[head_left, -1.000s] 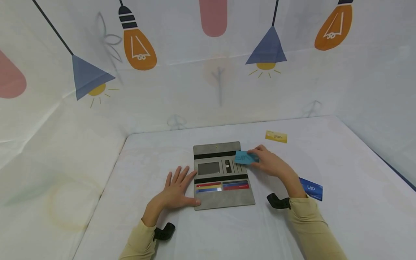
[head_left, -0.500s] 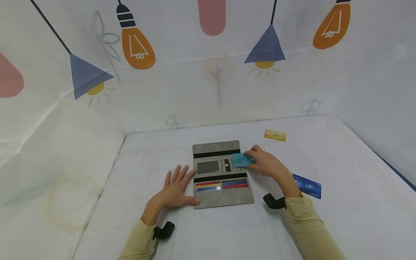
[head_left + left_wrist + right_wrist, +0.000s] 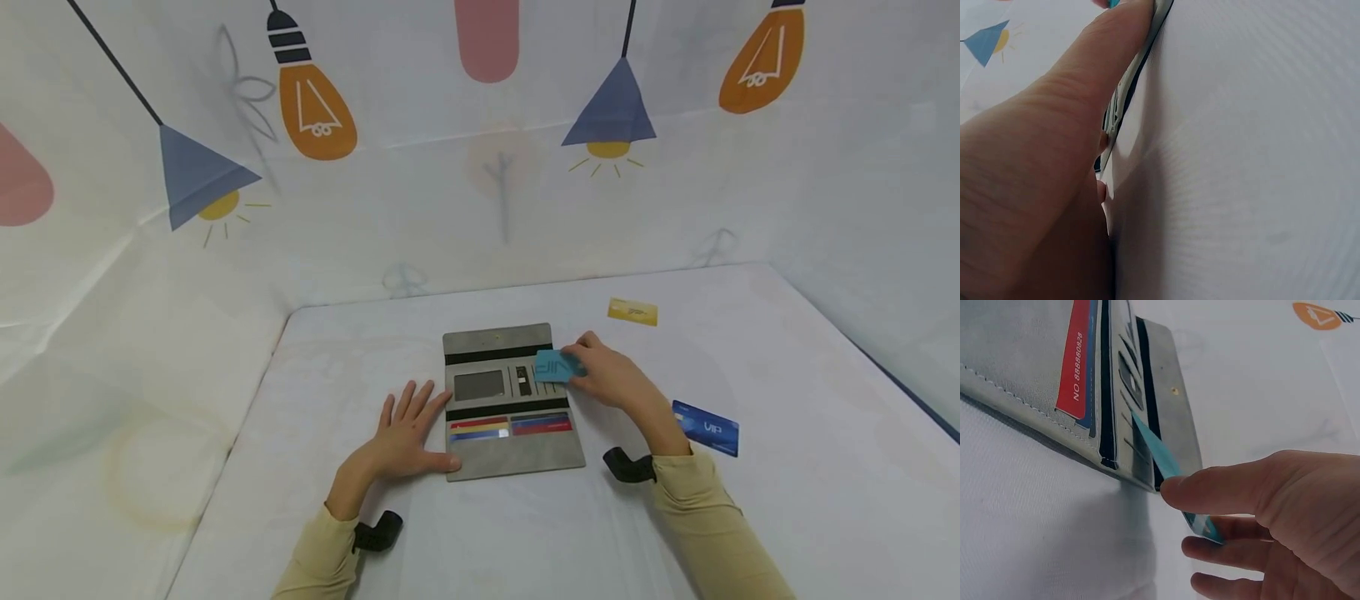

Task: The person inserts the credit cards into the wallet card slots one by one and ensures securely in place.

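Note:
A grey wallet (image 3: 516, 460) lies spread out on the white table, with several cards in the slots of its near panel. My right hand (image 3: 617, 377) pinches a teal card (image 3: 551, 366) between thumb and fingers over the right side of the middle panel. In the right wrist view the teal card (image 3: 1159, 450) slants, its far corner at the narrow slots; whether it has entered one I cannot tell. My left hand (image 3: 405, 437) rests flat at the wallet's left edge with fingers spread and thumb on the near corner. The left wrist view shows mostly that thumb (image 3: 1094, 69).
A yellow card (image 3: 632, 312) lies beyond the wallet to the right. Beside the right forearm is a blue VIP card (image 3: 708, 429), partly behind the wrist. A white wall sheet printed with lamps rises behind the table.
The right hand has brought the teal card slightly left and down onto the middle panel's slots, then tilted it a little. The left hand stays in place.

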Demonstrator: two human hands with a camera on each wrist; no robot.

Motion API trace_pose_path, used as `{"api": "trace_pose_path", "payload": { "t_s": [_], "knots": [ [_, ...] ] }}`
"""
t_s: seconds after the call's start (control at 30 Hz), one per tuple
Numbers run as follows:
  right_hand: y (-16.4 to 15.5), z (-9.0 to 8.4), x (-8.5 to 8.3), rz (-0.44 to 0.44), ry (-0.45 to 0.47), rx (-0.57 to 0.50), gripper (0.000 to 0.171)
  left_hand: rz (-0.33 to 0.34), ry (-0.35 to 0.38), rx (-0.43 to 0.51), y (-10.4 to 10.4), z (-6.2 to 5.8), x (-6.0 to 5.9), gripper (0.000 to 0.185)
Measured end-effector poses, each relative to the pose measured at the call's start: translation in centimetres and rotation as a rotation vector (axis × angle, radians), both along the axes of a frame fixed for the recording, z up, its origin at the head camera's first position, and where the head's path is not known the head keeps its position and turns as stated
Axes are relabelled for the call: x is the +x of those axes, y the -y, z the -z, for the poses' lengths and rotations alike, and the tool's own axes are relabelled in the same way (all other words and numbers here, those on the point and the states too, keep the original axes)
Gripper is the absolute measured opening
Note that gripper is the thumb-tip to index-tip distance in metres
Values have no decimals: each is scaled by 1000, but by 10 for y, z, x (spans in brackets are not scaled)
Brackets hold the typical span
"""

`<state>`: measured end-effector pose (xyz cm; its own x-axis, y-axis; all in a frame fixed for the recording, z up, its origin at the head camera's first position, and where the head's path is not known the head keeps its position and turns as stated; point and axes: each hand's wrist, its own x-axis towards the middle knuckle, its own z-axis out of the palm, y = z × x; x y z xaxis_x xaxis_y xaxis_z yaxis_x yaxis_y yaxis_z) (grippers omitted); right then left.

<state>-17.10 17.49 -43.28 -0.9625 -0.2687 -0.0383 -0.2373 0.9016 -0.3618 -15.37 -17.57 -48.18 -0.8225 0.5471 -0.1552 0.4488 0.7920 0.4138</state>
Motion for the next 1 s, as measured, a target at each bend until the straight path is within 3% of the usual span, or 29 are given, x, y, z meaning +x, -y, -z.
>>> {"api": "trace_pose_path", "payload": {
  "t_s": [0.37,0.67,1.0],
  "knots": [
    [0,0,1,-69,59,-1,44,0,-14,-6,-2,4,-2,103],
    [-1,5,1,-130,21,19,41,-1,-31,46,-1,5,1,105],
    [2,12,2,-163,-89,39,39,-10,-14,-8,-3,3,-2,105]
  ]
}}
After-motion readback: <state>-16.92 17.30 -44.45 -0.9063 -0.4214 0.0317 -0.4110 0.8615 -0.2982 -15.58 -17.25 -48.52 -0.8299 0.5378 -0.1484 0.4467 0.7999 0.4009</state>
